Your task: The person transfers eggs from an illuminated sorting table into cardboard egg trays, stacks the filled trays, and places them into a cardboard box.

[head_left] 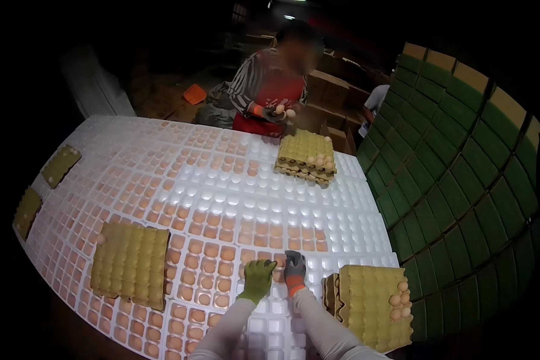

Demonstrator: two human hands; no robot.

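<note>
My left hand [258, 281], in a green glove, reaches over a white plastic egg tray [258, 324]. Its fingers curl down beside an egg [279, 260] in one of the cells. Close by on the right, my right hand [294, 271], in a grey glove with an orange cuff, bends its fingers down over the same row. What either hand holds, if anything, is hidden under the fingers. Brown eggs [207, 266] fill the cells to the left. Right of my right arm stands a stack of pulp egg trays [369, 300] with several loose eggs [400, 298] on top.
Another pulp tray stack [131, 261] rests on the filled cells at left; a third stack [306, 147] is at the far side. Across the table, a person in a red apron [276, 99] holds eggs. Green-sided cartons [462, 198] form a wall along the right.
</note>
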